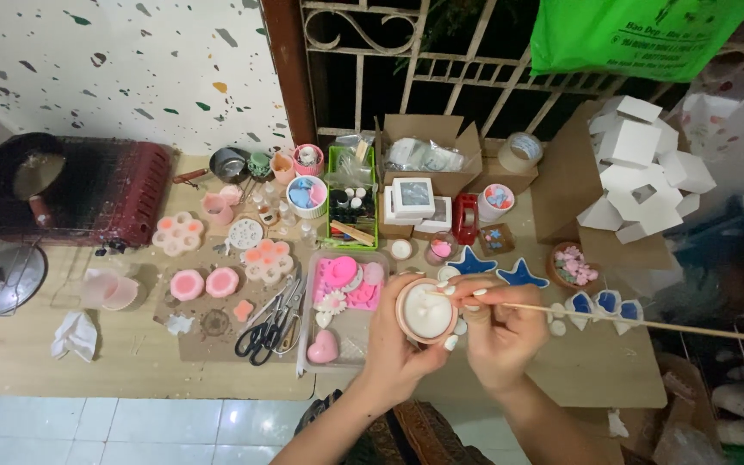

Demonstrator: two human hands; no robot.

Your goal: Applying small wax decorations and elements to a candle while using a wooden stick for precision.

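The left hand [398, 340] cups a small terracotta pot [426, 312] of white wax, fingers curled round its side. At 3 o'clock, touching it, the right hand [501, 331] pinches a thin wooden stick [639, 318], tip over the pot's rim.

A home craft corner for moulded wax or soap pieces.

A low wooden table [131, 362] on a tiled floor [88, 430] stands against a speckled wall [131, 60] and a barred window [441, 60]. Pink flower-shaped moulds [178, 232], scissors [260, 336], a tray [316, 284] of pink castings, small white gift boxes [639, 164] piled far right, packing tape [518, 151], and a wire rack [88, 189] with a pot far left show it.
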